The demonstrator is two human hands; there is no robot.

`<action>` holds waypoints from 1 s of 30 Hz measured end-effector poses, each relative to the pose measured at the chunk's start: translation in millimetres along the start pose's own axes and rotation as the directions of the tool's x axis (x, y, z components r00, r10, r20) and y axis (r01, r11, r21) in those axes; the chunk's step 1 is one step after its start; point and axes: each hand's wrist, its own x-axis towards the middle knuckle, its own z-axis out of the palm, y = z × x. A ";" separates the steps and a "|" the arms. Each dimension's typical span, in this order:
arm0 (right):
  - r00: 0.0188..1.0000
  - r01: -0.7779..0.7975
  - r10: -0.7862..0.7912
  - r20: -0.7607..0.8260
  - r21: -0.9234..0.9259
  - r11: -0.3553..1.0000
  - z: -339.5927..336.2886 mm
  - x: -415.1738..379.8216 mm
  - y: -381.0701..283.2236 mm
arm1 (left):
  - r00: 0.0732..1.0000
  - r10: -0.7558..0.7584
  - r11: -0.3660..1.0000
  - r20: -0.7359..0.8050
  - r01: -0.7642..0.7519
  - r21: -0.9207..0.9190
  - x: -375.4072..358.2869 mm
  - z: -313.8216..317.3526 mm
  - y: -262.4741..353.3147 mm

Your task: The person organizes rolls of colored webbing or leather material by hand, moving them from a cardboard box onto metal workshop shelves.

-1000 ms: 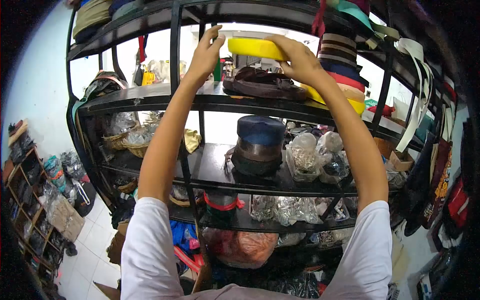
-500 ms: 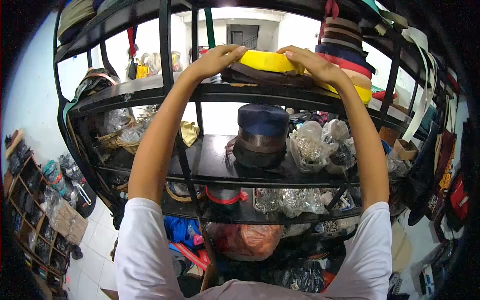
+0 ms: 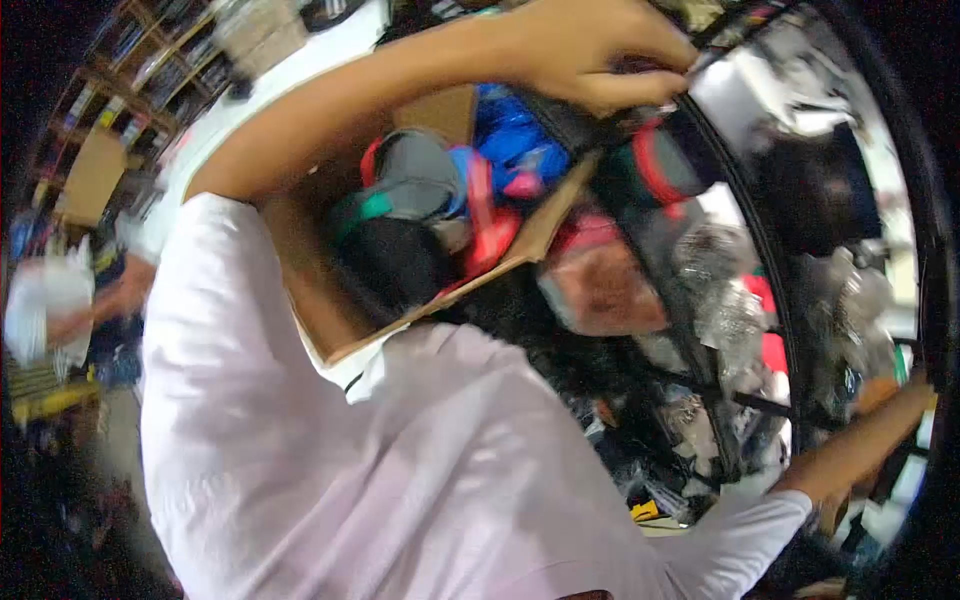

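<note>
My left hand [image 3: 620, 55] is at the top beside the black shelf frame [image 3: 712, 140]. Its fingers are bent round, and what lies between them is too dark to make out. My right hand [image 3: 924, 392] reaches to the far right edge near the shelving, blurred, its fingers not distinguishable. Below my left forearm stands an open cardboard box [image 3: 375, 335] with coloured items inside, among them a grey round piece [image 3: 415, 175] and red straps [image 3: 485, 220]. A blue plastic bundle [image 3: 520, 140] lies next to it.
Clear plastic bags [image 3: 720, 290] and a dark stack of rolls [image 3: 815, 185] sit on the shelves. An orange-red bag [image 3: 605, 285] is low down. At the left are a wooden rack [image 3: 150, 60] and part of another person's arm [image 3: 115, 295].
The view has swung down and left and tilted. Both hands are off the yellow roll, which no longer shows clearly. My arms are now far apart, and the box has come into view.
</note>
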 end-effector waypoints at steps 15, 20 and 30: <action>0.958 0.181 -0.017 -0.287 0.556 0.811 4.5 23.4 -8.5 | -0.131 -0.721 0.158 0.680 0.925 0.345 -505.0 150.9 64.9; 0.954 0.220 -0.048 -0.295 0.586 0.780 8.8 19.6 10.6 | -0.213 -0.745 0.024 0.632 0.939 0.344 -457.0 128.5 67.0; 0.925 0.324 -0.122 -0.361 0.576 0.751 11.3 6.1 12.6 | -0.236 -0.701 0.069 0.673 0.917 0.393 -441.1 150.2 83.7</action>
